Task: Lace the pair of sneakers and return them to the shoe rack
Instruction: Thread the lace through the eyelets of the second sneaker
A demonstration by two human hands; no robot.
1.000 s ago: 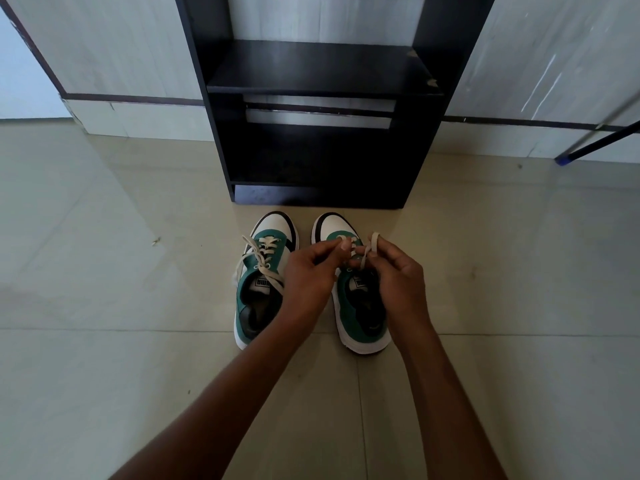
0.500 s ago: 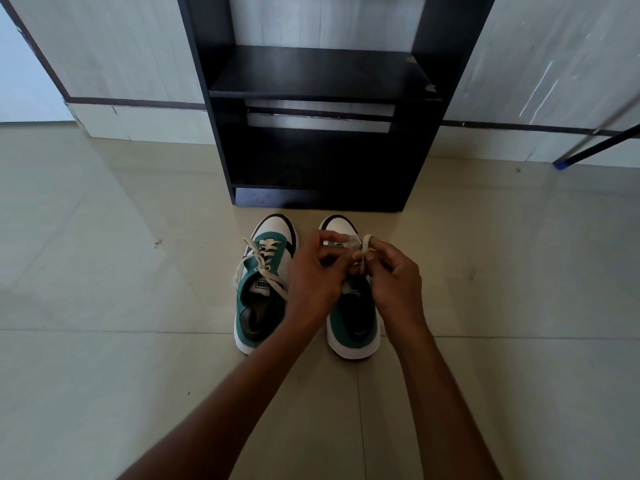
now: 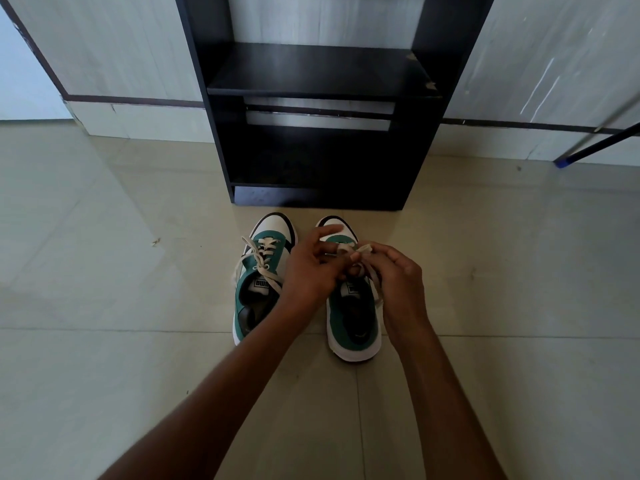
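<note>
Two green, white and black sneakers stand side by side on the tiled floor, toes toward the black shoe rack [image 3: 322, 81]. The left sneaker [image 3: 258, 289] has a cream lace threaded through its lower eyelets, with loose ends trailing over its side. Over the right sneaker [image 3: 351, 320], my left hand [image 3: 311, 271] and my right hand [image 3: 398, 275] pinch its cream lace [image 3: 356, 249] above the tongue. My fingers cover most of the eyelets there. One strand runs down under my right hand along the shoe's side.
The rack's two shelves hold nothing and stand just beyond the toes. A thin dark leg with a blue foot [image 3: 562, 161] angles in at the right by the wall. Beige floor tiles [image 3: 104, 341] spread left and right.
Both hands stayed on the right sneaker's lace and shifted slightly toward the tongue. My left index finger has lifted and now points forward. The lace loop between my fingers sits lower.
</note>
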